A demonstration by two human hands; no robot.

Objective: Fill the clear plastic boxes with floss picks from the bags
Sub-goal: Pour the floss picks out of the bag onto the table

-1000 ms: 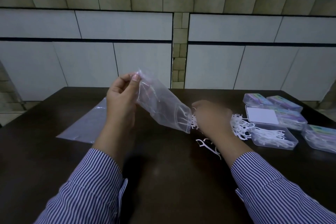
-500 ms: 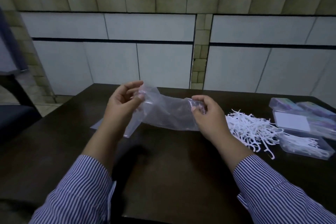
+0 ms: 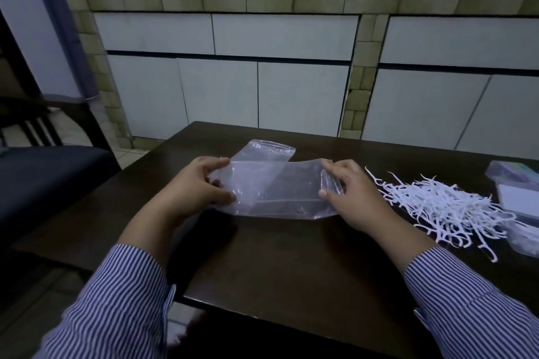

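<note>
Dark worktop (image 3: 277, 256): both hands, left hand (image 3: 195, 186) and right hand (image 3: 353, 195), pinch an empty bag (image 3: 277, 189); floss picks (image 3: 443, 207) piled right, boxes (image 3: 519, 198) perhaps beyond.

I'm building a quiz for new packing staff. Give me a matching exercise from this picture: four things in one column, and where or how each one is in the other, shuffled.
Things
1. empty bag
2. second bag
3. floss picks
4. clear box

States
A. loose white heap on the table
B. at the right edge of the view, partly cut off
C. stretched between the left hand and the right hand
D. flat on the table, partly under another bag

Pairs: 1-C, 2-D, 3-A, 4-B
</note>
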